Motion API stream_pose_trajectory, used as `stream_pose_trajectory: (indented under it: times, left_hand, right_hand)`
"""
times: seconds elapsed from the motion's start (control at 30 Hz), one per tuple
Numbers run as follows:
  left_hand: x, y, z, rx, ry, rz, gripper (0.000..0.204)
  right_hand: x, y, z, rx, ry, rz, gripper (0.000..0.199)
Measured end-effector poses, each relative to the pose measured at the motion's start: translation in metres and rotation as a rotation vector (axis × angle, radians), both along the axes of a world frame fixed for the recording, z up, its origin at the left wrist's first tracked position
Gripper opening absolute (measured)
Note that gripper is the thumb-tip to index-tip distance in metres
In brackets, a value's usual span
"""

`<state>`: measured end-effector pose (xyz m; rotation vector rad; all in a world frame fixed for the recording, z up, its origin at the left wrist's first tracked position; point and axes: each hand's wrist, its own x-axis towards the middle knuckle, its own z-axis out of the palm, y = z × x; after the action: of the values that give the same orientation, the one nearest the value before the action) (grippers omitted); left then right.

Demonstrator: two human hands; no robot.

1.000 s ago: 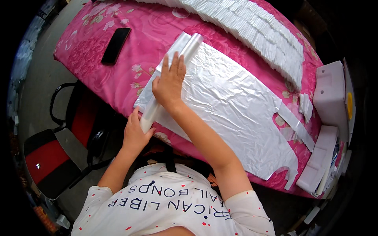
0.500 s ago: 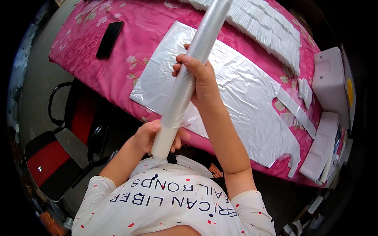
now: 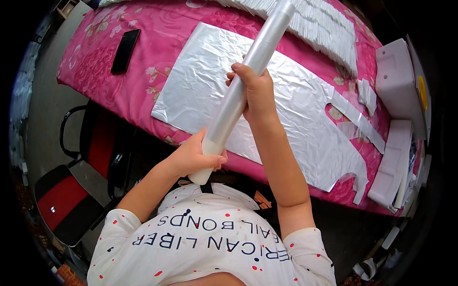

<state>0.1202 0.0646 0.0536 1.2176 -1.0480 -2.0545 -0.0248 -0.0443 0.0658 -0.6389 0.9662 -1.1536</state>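
Pink floral tablecloth (image 3: 143, 81) beyond both hands. Item: long translucent rolled plastic tube (image 3: 248, 81), lifted off the cloth, angled away from us. Our left hand (image 3: 195, 155) wraps its near end; our right hand (image 3: 257, 93) clasps mid-length, steadying it above the flat silvery plastic sheet (image 3: 305, 124).

One dark screen, white packing pieces at the right edge

A black phone (image 3: 125, 50), screen dark, lies upper left on the pink cloth; white foam blocks (image 3: 399, 81) stand far right.
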Motion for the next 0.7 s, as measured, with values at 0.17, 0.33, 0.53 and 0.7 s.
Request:
stream_pose_trajectory:
  times: [0.17, 0.33, 0.53, 0.7]
  left_hand:
    - [-0.001, 0.004, 0.000, 0.236, 0.433, -0.045, 0.073]
    - [0.005, -0.001, -0.005, 0.368, 0.691, -0.159, 0.097]
    - [0.001, -0.008, -0.022, 0.086, 0.211, -0.015, 0.087]
    - [0.001, 0.000, -0.046, 0.082, -0.079, -0.005, 0.046]
  right_hand:
    - [-0.005, -0.004, -0.002, -0.062, -0.257, -0.063, 0.050]
    - [-0.009, -0.001, -0.007, -0.049, -0.356, -0.056, 0.051]
    - [-0.003, 0.021, -0.029, 0.051, -0.058, -0.170, 0.047]
    - [0.009, 0.044, -0.053, 0.109, 0.010, -0.146, 0.048]
